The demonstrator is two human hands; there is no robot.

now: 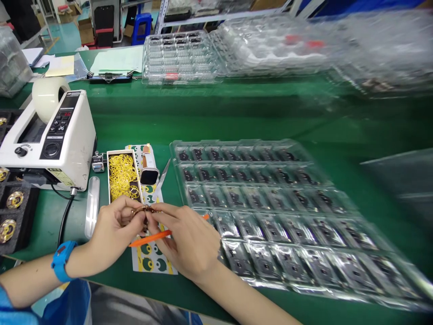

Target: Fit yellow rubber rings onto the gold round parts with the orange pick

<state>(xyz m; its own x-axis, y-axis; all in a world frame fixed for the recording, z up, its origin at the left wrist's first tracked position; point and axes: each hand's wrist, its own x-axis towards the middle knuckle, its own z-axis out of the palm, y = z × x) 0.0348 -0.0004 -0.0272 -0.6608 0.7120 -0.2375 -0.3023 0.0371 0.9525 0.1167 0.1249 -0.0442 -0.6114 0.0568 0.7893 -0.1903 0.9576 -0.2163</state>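
Observation:
My left hand, with a blue band on its wrist, pinches a small copper-coloured round part. Fingertips of my right hand press on the same part from the other side. An orange stick-like tool lies across my right palm, held under its fingers. Just beyond the hands is a white box of yellow rings. Beneath the hands lies a sheet with yellow and green ring stickers. The part's details are partly hidden by my fingers.
A clear tray of dark parts covers the right side of the green table. At left stand a white tape dispenser and a black foam tray with gold round parts. Clear plastic trays line the back shelf.

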